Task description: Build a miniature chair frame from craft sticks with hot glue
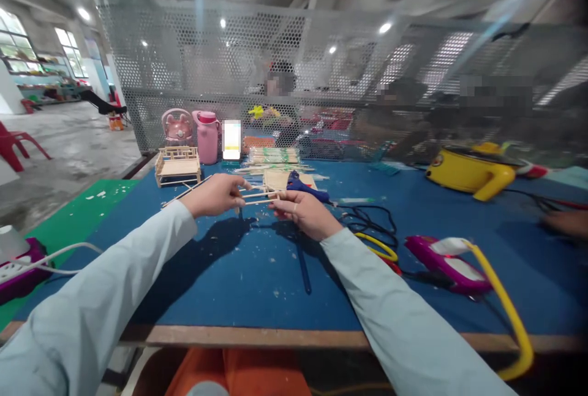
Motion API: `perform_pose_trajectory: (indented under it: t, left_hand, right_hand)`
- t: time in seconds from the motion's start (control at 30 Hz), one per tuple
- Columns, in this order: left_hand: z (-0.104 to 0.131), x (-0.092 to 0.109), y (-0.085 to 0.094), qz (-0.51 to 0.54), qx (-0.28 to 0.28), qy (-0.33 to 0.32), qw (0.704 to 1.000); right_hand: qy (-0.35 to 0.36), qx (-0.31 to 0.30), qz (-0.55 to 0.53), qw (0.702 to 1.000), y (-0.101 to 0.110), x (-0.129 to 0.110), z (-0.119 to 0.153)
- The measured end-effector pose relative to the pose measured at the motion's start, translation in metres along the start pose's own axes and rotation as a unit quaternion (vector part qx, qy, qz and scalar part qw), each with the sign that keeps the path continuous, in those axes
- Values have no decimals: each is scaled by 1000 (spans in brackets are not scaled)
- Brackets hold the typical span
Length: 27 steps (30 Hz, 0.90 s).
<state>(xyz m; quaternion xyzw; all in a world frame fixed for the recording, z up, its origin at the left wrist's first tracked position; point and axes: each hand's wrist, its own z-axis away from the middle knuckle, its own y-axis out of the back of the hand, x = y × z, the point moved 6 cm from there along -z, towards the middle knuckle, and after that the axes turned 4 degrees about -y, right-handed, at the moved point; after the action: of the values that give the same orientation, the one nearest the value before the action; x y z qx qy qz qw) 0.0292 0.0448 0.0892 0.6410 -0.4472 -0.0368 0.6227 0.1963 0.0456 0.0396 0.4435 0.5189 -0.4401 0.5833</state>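
Between my two hands, a small frame of thin wooden sticks (257, 198) is held above the blue table. My left hand (217, 194) is closed on its left end, and my right hand (301, 209) pinches its right end. Just behind my right hand lies a dark blue glue gun (301, 185), partly covering a flat panel of wooden sticks (274, 179). Beyond my left hand stands a miniature wooden stick bed (178, 165). A dark blue stick-like tool (303, 264) lies below my right hand.
At the back are stick bundles (274, 156), a pink bottle (208, 138) and a lit phone (231, 140), before a perforated metal screen (193, 46). Right are black cables (374, 219), a purple power strip (418, 247) and a yellow pot (452, 169). Another person's hand (567, 222) shows at far right.
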Motion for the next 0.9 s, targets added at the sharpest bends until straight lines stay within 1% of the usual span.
perform_pose_trajectory:
  t: [0.1, 0.2, 0.3, 0.4, 0.5, 0.7, 0.77, 0.8, 0.83, 0.9]
  left_hand:
    - [-2, 2, 5, 26, -33, 18, 999]
    - [0, 1, 7, 52, -37, 29, 998]
    - [6, -2, 6, 54, -1, 6, 998]
    - [12, -5, 2, 45, 43, -33, 998]
    - [15, -7, -2, 42, 61, -47, 996]
    - [16, -4, -5, 47, 95, -42, 993]
    - [19, -6, -8, 80, 127, -23, 988]
    - [21, -8, -9, 110, 155, -11, 982]
    - [24, -11, -9, 140, 196, 6, 970]
    - [33, -22, -9, 199, 295, 63, 933]
  right_hand:
    - [-2, 17, -44, 999, -2, 2, 0]
    - [-5, 19, -94, 995, -11, 2, 1]
    - [2, 34, -155, 987, -19, 2, 2]
    - [11, 87, -204, 975, -20, 4, 4]
    - [33, 124, -198, 972, -20, 3, 7]
    - [93, 156, -173, 968, -19, -4, 10]
    - [95, 159, -173, 967, -19, -4, 10]
    - [95, 160, -174, 967, -18, -5, 10]
    - [95, 162, -175, 966, -18, -5, 10]
    - [98, 166, -178, 965, -17, -5, 11]
